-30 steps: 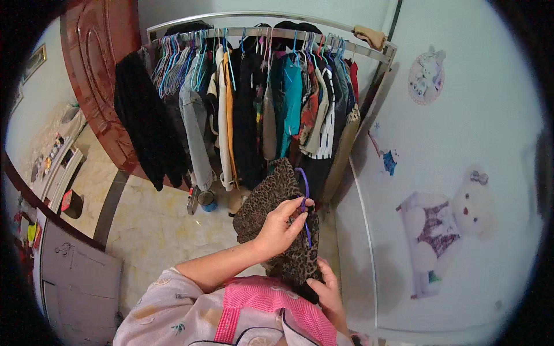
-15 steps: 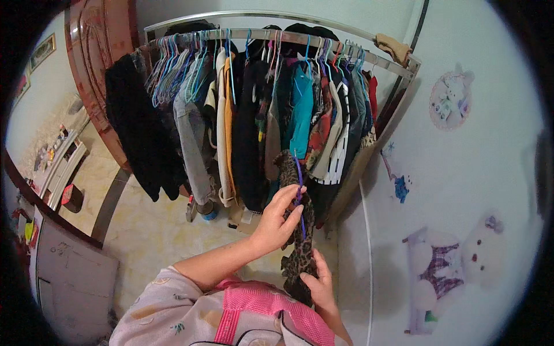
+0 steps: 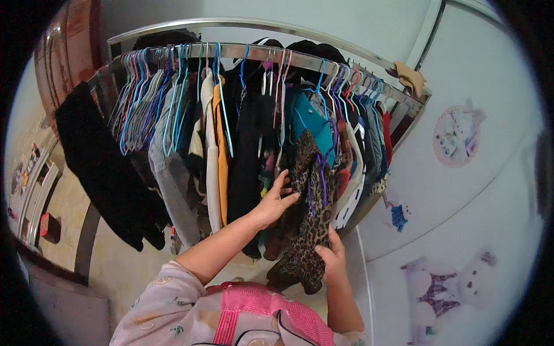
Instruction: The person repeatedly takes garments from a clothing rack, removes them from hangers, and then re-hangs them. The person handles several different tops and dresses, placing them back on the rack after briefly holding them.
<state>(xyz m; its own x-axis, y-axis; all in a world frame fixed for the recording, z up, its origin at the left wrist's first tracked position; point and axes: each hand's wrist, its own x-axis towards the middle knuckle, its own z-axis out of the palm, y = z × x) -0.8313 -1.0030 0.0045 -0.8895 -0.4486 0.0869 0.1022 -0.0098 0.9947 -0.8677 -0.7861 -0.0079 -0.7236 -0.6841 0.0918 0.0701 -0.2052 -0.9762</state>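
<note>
Leopard-print fabric fills the space between your hands: the patterned garment (image 3: 309, 239) hangs in front of the packed clothes rack, its lower end above the floor, with a purple hanger (image 3: 324, 187) lying narrow and nearly upright against its upper part. Your left hand (image 3: 271, 207) is spread, the thumb held apart from the fingers, and the fingertips reach up to the left side of the garment, beside its dark folds; you are not clasping the hanger with it. Your right hand (image 3: 334, 259) is at the garment's right edge, lower down than the left, with the thumb laid on the front of the cloth and the fingers pointing upward along the border; whether they pinch the fabric firmly or merely rest against it, I cannot tell. Above your hands, the hanger's upper end crosses in front of a teal garment (image 3: 311, 124), well below the metal rail (image 3: 311, 57), and its inner bars show close together between the patterned folds. To the left of your left hand hang a long black garment (image 3: 245, 173), a mustard garment (image 3: 219, 158) and a pale grey jacket (image 3: 173, 196). A white-and-black striped garment (image 3: 351, 210) hangs just beyond the right side of the patterned cloth.
</note>
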